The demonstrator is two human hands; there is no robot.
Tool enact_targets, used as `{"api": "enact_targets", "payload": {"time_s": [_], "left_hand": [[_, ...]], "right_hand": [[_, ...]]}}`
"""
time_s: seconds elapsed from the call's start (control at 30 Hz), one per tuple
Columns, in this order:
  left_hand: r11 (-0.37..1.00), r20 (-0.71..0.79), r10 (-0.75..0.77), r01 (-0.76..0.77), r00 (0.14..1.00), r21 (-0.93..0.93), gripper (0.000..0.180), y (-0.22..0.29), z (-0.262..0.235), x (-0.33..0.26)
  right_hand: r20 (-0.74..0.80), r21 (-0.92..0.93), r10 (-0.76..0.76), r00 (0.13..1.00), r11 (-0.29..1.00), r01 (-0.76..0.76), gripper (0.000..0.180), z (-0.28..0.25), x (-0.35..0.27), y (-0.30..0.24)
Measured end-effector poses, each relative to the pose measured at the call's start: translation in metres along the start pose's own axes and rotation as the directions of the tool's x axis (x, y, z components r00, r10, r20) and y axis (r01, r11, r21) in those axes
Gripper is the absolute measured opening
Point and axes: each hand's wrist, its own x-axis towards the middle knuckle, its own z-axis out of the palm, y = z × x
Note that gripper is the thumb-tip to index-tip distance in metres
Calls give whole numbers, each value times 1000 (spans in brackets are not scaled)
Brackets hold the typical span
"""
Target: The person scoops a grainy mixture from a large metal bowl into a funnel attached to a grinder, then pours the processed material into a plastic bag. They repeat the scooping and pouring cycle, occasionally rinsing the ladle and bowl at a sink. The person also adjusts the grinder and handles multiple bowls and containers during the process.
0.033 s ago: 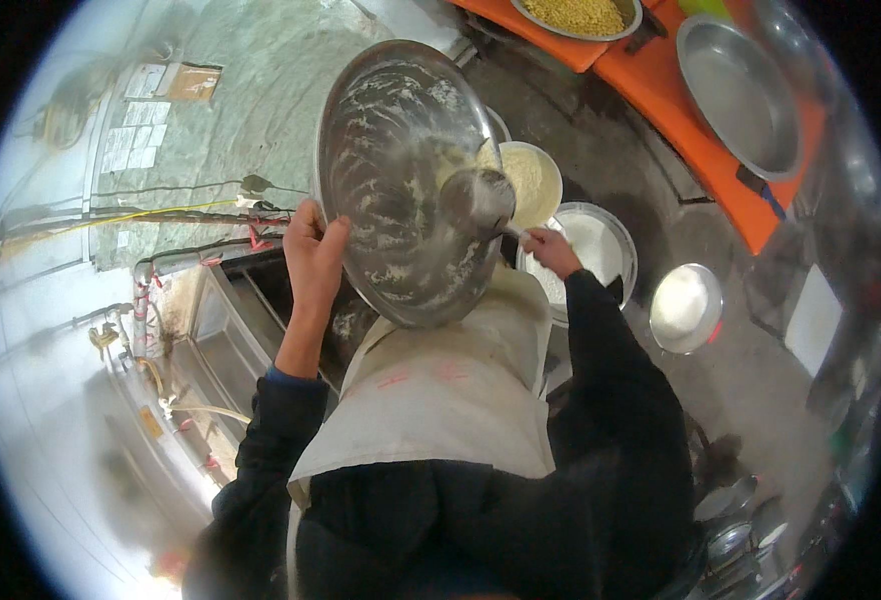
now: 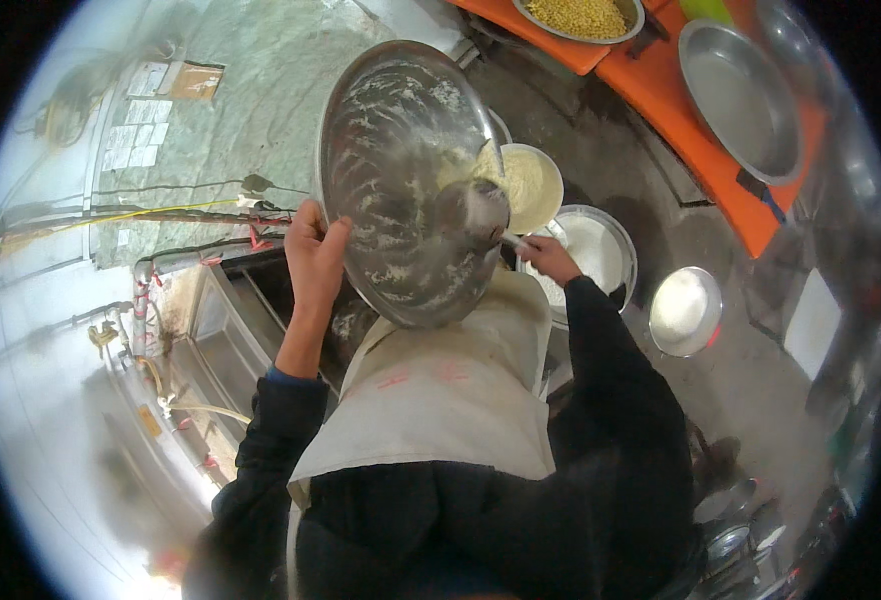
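Note:
A large, round steel basin is tilted up in front of me, its inside smeared with pale powder. My left hand grips its left rim, thumb on the inside. In my right hand is the handle of a steel ladle, whose round bowl is inside the basin near its right wall. Pale yellow powder clings to the wall just above the ladle. Right beside the basin stands a white bucket of yellowish powder. Below that, a wider tub holds white powder, partly hidden by my right hand.
On orange tables at the upper right stand an empty metal bowl and a pan of yellow kernels. A smaller bowl of white powder sits on the right. Pipes and a metal-framed unit line the left. A whitish apron covers my front.
The ladle and my right hand have shifted slightly left and down. My left hand and the basin have barely moved.

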Motion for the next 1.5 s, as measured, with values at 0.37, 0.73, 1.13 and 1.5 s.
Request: {"api": "enact_targets", "payload": {"time_s": [0.37,0.73,1.13,1.5], "left_hand": [[998,-10,-16,16,1000,-59,25,-12,-5,-1],[997,-3,-18,17,1000,-71,25,-12,-13,4],[987,-2,-51,50,999,-151,20,-4,-11,-12],[976,-15,-76,71,997,-204,15,-11,-17,-18]], "right_hand": [[-161,-10,-23,987,1000,22,29,-13,-3,-20],[469,356,111,876,884,-303,33,54,-15,-96],[73,-55,123,990,991,-120,32,24,7,-67],[-86,-19,-158,984,987,157,28,71,-6,-39]]}}
